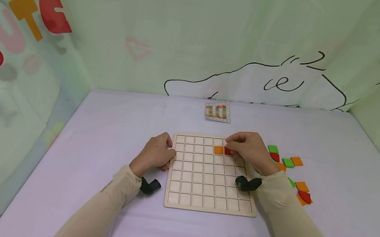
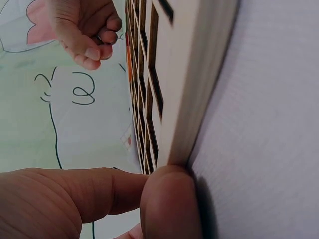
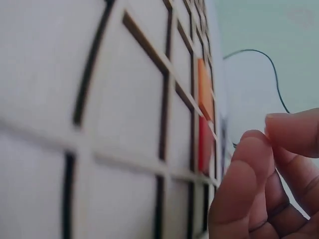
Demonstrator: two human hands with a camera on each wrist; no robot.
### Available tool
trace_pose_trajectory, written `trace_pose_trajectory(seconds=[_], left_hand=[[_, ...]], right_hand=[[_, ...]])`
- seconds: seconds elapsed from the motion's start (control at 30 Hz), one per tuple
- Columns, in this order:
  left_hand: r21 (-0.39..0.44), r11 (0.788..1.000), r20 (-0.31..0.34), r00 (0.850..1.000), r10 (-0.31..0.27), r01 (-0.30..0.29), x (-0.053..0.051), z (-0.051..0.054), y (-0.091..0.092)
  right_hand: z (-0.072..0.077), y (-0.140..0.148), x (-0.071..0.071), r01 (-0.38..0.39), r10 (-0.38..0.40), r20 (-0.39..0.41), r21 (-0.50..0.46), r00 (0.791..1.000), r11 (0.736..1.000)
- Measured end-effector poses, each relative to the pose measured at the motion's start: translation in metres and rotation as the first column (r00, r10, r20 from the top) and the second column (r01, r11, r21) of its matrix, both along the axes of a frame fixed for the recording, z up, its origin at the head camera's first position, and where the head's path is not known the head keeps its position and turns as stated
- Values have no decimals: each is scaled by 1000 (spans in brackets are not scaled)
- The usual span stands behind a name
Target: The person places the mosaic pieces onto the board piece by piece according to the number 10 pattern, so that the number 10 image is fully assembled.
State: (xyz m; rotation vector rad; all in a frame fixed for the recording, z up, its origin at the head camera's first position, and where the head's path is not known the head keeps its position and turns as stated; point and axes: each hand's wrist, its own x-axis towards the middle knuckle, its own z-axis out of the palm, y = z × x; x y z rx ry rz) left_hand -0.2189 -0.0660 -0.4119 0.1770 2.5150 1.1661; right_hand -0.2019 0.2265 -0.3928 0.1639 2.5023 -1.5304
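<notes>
A wooden grid board (image 1: 210, 209) lies flat on the table. The left hand (image 1: 156, 152) holds its left edge, thumb and a finger pinching the rim in the left wrist view. Over the upper right cells is the right hand (image 1: 251, 149), its fingers loosely bent, with no piece visible between them in the right wrist view (image 3: 269, 174). An orange square (image 1: 218, 150) lies in a cell near the top; directly right of it sits a red piece (image 1: 228, 151), partly hidden by the right fingers in the head view.
Loose green (image 1: 273, 149), orange (image 1: 297, 161) and red (image 1: 305, 197) pieces are scattered right of the board, some hidden by the right arm. A small card with a coloured grid pattern (image 1: 218, 111) lies behind the board. Printed cloth (image 1: 173, 31) hangs behind the table.
</notes>
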Motion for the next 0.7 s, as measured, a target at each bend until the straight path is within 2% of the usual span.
trace_pose_trajectory(seconds=[0.13,0.3,0.47,0.6,0.7], left_hand=[[-1,1000,0,1000,-8,8,1,0,1],[-22,1000,-6,1000,-5,5,2,0,0],[-23,1000,3,1000,-2,2,3,1,-1],[-20,1000,5,1000,1,-1,3,1,-1],[-17,1000,6,1000,-2,2,3,1,0]], right_hand=[[8,18,8,36,-36,-13,-19,999,999],[16,49,12,85,-84,-8,42,996,996],[16,81,16,90,-89,-17,73,996,993],[12,100,21,86,-86,-6,145,996,986],[10,109,24,80,-85,10,229,996,970]])
